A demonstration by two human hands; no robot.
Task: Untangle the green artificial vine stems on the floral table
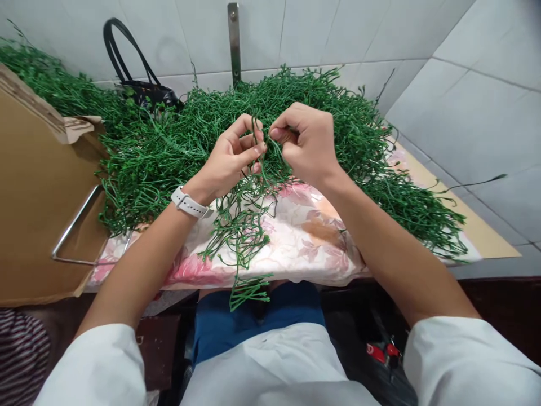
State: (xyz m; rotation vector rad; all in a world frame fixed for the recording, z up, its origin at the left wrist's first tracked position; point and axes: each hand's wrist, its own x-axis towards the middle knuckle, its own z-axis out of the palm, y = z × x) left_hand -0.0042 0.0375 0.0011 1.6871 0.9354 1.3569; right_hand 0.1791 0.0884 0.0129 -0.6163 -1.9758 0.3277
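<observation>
Several fingers (287, 121) hidden among green plastic stems (338, 124)

Tangled heap of green plastic vine sprigs (169, 152), splayed wide; left hand (230, 159) and right hand (305, 144) pinch one thin strand (266, 148), loose sprig (243, 265) drooping below.

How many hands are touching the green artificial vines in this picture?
2. The left hand pinches a strand of the green artificial vines, and the right hand holds strands just beside it. No other hands show.
</observation>
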